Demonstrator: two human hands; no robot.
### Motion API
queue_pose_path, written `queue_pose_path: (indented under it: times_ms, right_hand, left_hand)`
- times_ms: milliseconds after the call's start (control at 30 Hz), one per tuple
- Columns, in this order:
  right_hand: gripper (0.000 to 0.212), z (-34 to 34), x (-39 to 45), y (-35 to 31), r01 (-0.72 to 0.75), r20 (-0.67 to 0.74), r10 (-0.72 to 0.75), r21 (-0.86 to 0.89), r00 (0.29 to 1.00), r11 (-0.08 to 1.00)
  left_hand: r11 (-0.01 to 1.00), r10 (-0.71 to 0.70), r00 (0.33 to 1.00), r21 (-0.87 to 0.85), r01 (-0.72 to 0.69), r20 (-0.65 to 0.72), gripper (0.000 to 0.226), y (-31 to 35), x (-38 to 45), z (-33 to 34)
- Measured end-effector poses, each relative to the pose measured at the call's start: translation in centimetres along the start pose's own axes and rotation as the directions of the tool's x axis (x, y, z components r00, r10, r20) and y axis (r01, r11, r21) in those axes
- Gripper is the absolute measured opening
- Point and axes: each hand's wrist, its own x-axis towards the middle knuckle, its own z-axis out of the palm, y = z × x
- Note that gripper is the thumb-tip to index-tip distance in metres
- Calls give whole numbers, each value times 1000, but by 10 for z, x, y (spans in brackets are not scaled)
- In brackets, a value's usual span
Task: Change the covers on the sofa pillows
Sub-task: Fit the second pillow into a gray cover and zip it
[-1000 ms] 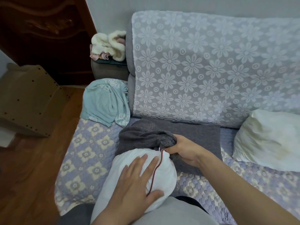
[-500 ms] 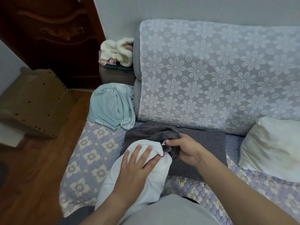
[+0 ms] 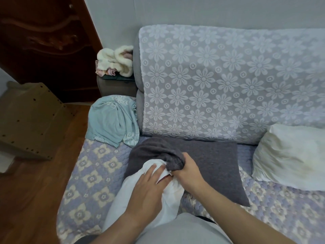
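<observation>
Floorboards and tan cardboard box (image 3: pixel 29 118) far left, well apart from the work. Teal cloth (image 3: pixel 112 120) crumpled at the sofa's left end, beside the armrest with fluffy cream items (image 3: pixel 115 61) on top. Left hand (image 3: pixel 147 189) flat on the white pillow insert (image 3: pixel 140 196), fingers straight, pressing its upper end toward the mouth of the grey cover (image 3: pixel 158 152); grasping nothing. Insert lying across the lap and the quilted seat, its top corner just entering the cover. Right hand (image 3: pixel 186 171) clenched round the bunched rim of that cover, pulling it over the corner; something small and red at the opening, too small to tell. Rest of the grey cover spread flat on the seat toward the right. Second bare pillow (image 3: pixel 288 155) far right against the floral backrest (image 3: pixel 228 81).

Probably light, soft and squashy, the insert: best compressed at a corner and fed in. Cover limp, likely to bunch; best held at the opening's edge.
</observation>
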Motion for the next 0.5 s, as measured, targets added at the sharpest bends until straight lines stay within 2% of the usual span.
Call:
queue_pose_path:
  times_ms: [67, 133, 167, 233, 333, 400, 433, 500]
  right_hand:
    - [45, -7, 0, 8, 15, 186, -10, -29, 982, 999]
    - [66, -21, 4, 10, -74, 350, 46, 67, 935, 995]
    - [71, -29, 8, 11, -117, 406, 67, 100, 911, 988]
    - [68, -39, 15, 7, -150, 473, 66, 140, 878, 979]
    - [44, -34, 23, 1, -161, 379, 86, 170, 922, 972]
    - [26, -25, 28, 3, -224, 230, 192, 119, 954, 967]
    - [21, -22, 31, 4, -295, 177, 275, 96, 945, 951]
    - [24, -19, 34, 9, -446, 185, 431, 50, 883, 893]
  left_hand:
    - [995, -74, 996, -71, 71, -46, 69, 3, -1, -1]
    - [983, -158, 986, -101, 152, -54, 53, 3, 0, -2]
    - [978, -188, 981, -96, 183, -51, 46, 2, 0, -1]
    - [975, -206, 978, -92, 204, -19, 42, 2, 0, 4]
    - [967, -176, 984, -193, 168, -27, 55, 1, 5, 5]
    - [986, -126, 992, -112, 124, -9, 60, 1, 7, 8]
    - [992, -107, 994, -65, 107, 1, 63, 1, 7, 9]
    - [984, -146, 988, -101, 150, 46, 62, 2, 8, 5]
